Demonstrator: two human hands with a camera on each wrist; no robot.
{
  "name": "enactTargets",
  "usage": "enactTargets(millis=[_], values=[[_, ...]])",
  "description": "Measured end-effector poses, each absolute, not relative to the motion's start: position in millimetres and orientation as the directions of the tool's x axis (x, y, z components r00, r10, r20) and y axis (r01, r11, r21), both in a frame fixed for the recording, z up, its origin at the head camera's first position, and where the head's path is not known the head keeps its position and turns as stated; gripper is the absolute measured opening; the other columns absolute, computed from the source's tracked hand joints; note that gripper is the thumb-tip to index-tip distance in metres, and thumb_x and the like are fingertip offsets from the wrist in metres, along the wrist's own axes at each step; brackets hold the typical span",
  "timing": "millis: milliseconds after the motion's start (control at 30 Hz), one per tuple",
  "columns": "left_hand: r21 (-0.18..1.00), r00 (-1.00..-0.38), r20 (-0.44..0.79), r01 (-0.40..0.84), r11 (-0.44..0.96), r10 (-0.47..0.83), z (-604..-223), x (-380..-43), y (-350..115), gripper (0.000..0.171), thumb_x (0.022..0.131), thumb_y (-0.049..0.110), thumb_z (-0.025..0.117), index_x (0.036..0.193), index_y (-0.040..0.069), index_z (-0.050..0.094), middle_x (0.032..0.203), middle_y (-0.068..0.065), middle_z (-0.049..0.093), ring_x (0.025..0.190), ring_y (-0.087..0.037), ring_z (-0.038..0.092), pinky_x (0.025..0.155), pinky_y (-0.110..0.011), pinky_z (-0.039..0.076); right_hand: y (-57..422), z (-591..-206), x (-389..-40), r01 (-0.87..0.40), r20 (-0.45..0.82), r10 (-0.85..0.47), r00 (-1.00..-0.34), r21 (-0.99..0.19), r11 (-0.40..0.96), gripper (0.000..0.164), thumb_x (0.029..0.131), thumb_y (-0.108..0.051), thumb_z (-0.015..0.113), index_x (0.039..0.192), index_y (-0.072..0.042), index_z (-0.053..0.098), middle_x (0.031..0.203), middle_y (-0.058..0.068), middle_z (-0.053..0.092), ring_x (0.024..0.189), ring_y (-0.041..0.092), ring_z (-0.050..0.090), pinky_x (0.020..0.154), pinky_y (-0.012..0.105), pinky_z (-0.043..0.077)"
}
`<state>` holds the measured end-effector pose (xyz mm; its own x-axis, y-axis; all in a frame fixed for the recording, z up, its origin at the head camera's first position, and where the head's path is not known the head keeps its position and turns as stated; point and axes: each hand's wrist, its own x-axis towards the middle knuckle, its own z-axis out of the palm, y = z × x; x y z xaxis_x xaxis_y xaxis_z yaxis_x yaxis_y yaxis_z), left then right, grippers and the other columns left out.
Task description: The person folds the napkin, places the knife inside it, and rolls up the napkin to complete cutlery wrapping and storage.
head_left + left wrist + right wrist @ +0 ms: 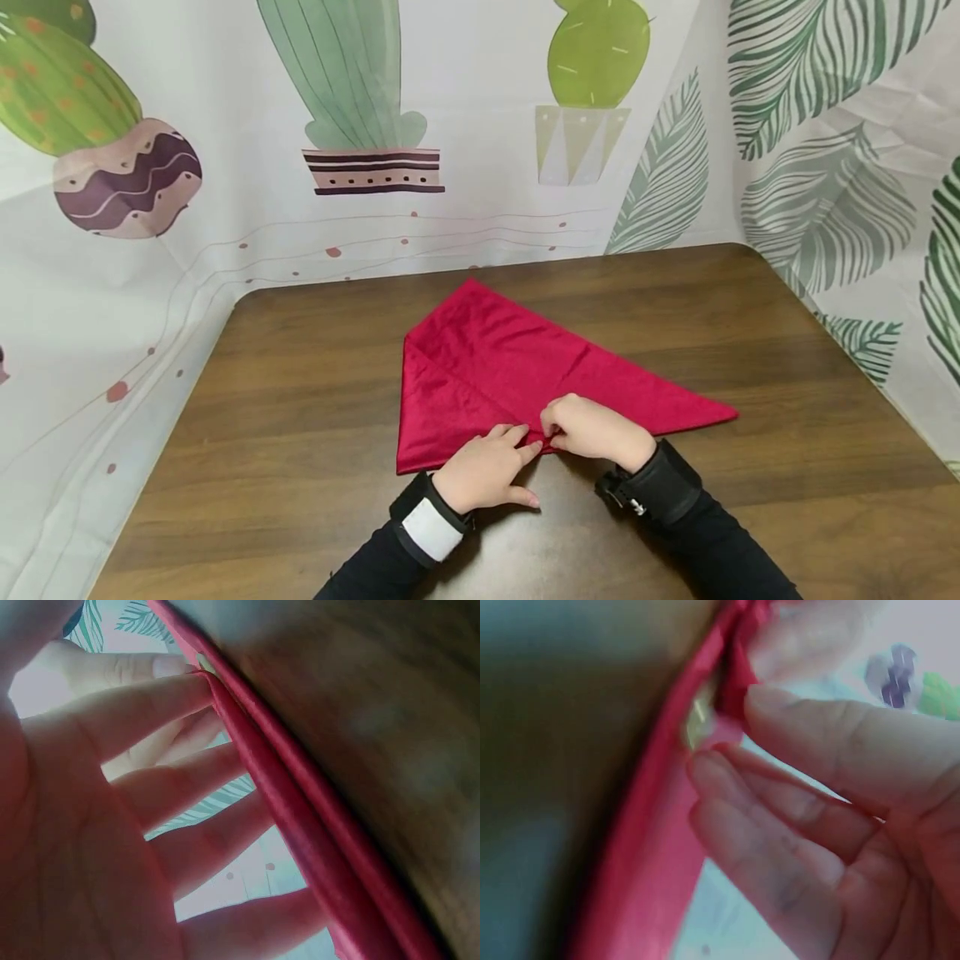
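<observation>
Head view: rests straight fingers of left hand (486, 468) on near edge of red cloth (487, 362), lying crosswise on table (292, 417), ahead; bends fingers of right hand (592, 428) to same edge, cannot tell if gripping.

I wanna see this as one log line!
left hand: fingers spread on red cloth | right hand: fingertips at cloth's near edge | gold-coloured piece: by right fingertips, blurred | red cloth: on table
</observation>
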<state>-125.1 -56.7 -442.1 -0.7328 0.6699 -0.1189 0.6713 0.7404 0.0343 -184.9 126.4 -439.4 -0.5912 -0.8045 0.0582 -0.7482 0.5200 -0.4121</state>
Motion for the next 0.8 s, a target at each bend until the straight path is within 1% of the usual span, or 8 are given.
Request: enactTargets(millis=[100, 233, 333, 400, 467, 567, 633, 800], values=[[0.038, -0.743, -0.122, 0.659, 0.751, 0.658, -444, -125, -57, 0.069, 0.071, 0.059, 0.059, 0.125, 0.017, 0.051, 0.128, -0.009, 0.045, 0.115, -0.025, 0.041, 0.081, -0.039, 0.044, 144, -431, -193, -0.735, 0.092, -0.769, -0.633, -0.383, 0.559, 0.012, 0.069, 0.0, 0.067, 0.066, -0.009, 0.06, 0.064, -0.006, 0.054, 0.062, 0.008, 0.05, 0.059, 0.023, 0.043], [0.046, -0.753, -0.125, 0.646, 0.762, 0.646, -445, -125, -56, 0.069, 0.071, 0.058, 0.06, 0.126, 0.018, 0.05, 0.128, -0.008, 0.044, 0.116, -0.025, 0.04, 0.082, -0.042, 0.043, 177, -419, -204, -0.65, 0.112, -0.66, -0.743, -0.356, 0.671, 0.013, 0.069, 0.001, 0.066, 0.064, -0.009, 0.058, 0.062, -0.006, 0.052, 0.06, 0.012, 0.051, 0.058, 0.029, 0.043], [0.044, -0.751, -0.121, 0.649, 0.76, 0.649, -444, -125, -56, 0.069, 0.07, 0.058, 0.06, 0.126, 0.018, 0.05, 0.127, -0.008, 0.045, 0.115, -0.025, 0.041, 0.081, -0.043, 0.044, 205, -412, -210, -0.544, 0.075, -0.56, -0.825, -0.371, 0.753, 0.009, 0.069, -0.001, 0.066, 0.066, -0.006, 0.059, 0.064, -0.003, 0.056, 0.062, 0.016, 0.053, 0.06, 0.033, 0.043], [0.043, -0.75, -0.12, 0.65, 0.759, 0.65, -443, -124, -56, 0.069, 0.07, 0.058, 0.061, 0.126, 0.017, 0.05, 0.127, -0.008, 0.045, 0.115, -0.025, 0.041, 0.08, -0.044, 0.044, 225, -409, -211, -0.466, 0.021, -0.497, -0.867, -0.389, 0.795, 0.005, 0.069, -0.003, 0.066, 0.068, -0.004, 0.061, 0.066, 0.002, 0.058, 0.064, 0.02, 0.054, 0.061, 0.036, 0.043], [0.043, -0.75, -0.124, 0.65, 0.758, 0.65, -443, -124, -55, 0.07, 0.07, 0.058, 0.061, 0.126, 0.017, 0.05, 0.127, -0.008, 0.045, 0.115, -0.025, 0.041, 0.08, -0.045, 0.044, 244, -407, -213, -0.377, -0.051, -0.432, -0.901, -0.405, 0.833, 0.006, 0.07, -0.006, 0.065, 0.071, -0.002, 0.061, 0.069, 0.005, 0.06, 0.065, 0.021, 0.054, 0.06, 0.036, 0.043], [0.048, -0.751, -0.13, 0.648, 0.76, 0.648, -443, -124, -55, 0.07, 0.07, 0.057, 0.061, 0.126, 0.017, 0.05, 0.127, -0.008, 0.045, 0.115, -0.026, 0.041, 0.079, -0.046, 0.044, 269, -408, -213, -0.239, -0.173, -0.334, -0.927, -0.413, 0.879, 0.012, 0.071, -0.009, 0.065, 0.075, 0.001, 0.06, 0.072, 0.008, 0.059, 0.065, 0.021, 0.052, 0.057, 0.036, 0.041], [0.05, -0.752, -0.133, 0.646, 0.762, 0.646, -443, -124, -55, 0.069, 0.07, 0.057, 0.062, 0.126, 0.017, 0.05, 0.127, -0.008, 0.045, 0.115, -0.026, 0.041, 0.079, -0.046, 0.044, 282, -410, -213, -0.162, -0.237, -0.274, -0.932, -0.406, 0.9, 0.015, 0.072, -0.012, 0.064, 0.076, 0.001, 0.059, 0.071, 0.008, 0.056, 0.064, 0.02, 0.049, 0.055, 0.034, 0.04], [0.055, -0.754, -0.137, 0.641, 0.765, 0.642, -443, -124, -54, 0.07, 0.07, 0.057, 0.062, 0.126, 0.016, 0.05, 0.127, -0.008, 0.045, 0.116, -0.026, 0.04, 0.08, -0.047, 0.044, 303, -415, -211, -0.041, -0.346, -0.191, -0.919, -0.396, 0.917, 0.018, 0.073, -0.017, 0.064, 0.068, -0.001, 0.057, 0.063, 0.004, 0.048, 0.058, 0.018, 0.044, 0.051, 0.031, 0.037]])
